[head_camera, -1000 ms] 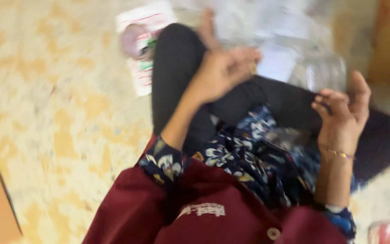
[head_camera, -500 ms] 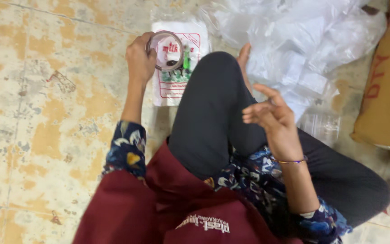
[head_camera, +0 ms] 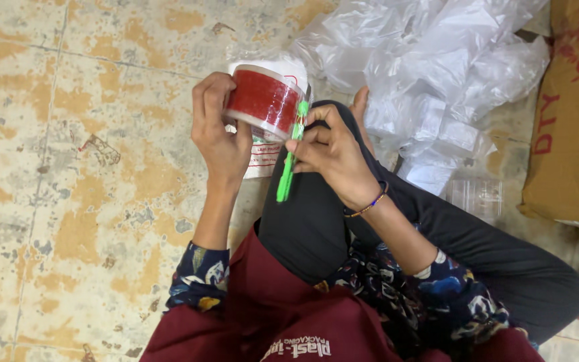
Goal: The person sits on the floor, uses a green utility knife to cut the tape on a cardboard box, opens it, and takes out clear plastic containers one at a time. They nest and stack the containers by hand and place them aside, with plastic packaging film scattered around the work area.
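Above raised knee, over tiled floor (head_camera: 68,167): left hand (head_camera: 219,137) gripping red tape roll (head_camera: 265,100), fingers wrapping its left edge. Right hand (head_camera: 333,155) clenching green pen-like tool (head_camera: 289,157), tip pressing against roll's right side. Printed packet (head_camera: 263,153) lying on floor just behind roll. Heap of clear plastic bags (head_camera: 437,74) piling up right of hands, brown carton (head_camera: 571,114) sitting beyond it.

Single view from the head, looking steeply down and close onto the red tape roll (head_camera: 264,100). Below it, lap and bent knee; left of it, mottled floor tiles (head_camera: 68,167); right of it, clear plastic bags (head_camera: 437,74).
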Demonstrator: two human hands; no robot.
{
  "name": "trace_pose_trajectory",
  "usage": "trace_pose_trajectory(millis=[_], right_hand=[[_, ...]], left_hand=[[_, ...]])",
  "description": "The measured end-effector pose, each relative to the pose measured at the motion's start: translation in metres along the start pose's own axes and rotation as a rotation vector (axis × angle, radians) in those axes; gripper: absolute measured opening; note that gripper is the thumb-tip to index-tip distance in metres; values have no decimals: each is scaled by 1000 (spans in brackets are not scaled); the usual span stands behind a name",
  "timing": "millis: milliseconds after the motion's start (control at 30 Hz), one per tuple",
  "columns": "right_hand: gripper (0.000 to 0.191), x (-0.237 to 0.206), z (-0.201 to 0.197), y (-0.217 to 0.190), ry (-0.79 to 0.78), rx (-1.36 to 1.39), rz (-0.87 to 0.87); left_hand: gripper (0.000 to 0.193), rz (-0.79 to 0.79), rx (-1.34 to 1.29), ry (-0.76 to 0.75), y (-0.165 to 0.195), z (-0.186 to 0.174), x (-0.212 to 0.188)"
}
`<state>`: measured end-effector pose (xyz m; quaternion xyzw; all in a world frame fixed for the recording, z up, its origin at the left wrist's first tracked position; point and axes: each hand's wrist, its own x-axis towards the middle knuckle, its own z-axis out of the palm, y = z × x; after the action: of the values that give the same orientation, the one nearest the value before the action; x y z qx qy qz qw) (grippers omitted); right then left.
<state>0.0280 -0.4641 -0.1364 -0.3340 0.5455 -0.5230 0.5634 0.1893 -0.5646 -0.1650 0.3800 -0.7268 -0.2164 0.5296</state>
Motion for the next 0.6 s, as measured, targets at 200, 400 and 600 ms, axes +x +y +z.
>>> trace_pose_trajectory(millis=[200,400,600], right_hand=[[19,-28,-15,36,220,104,96],[25,-43,-33,52,499,-320,-394],[28,-55,-51,27,575,-172,-234]], left_hand=[[62,-115,-88,-72,10,23,-41],[43,-144,-101,-78,29,39,-59],[45,15,50,-107,50,48,-55]])
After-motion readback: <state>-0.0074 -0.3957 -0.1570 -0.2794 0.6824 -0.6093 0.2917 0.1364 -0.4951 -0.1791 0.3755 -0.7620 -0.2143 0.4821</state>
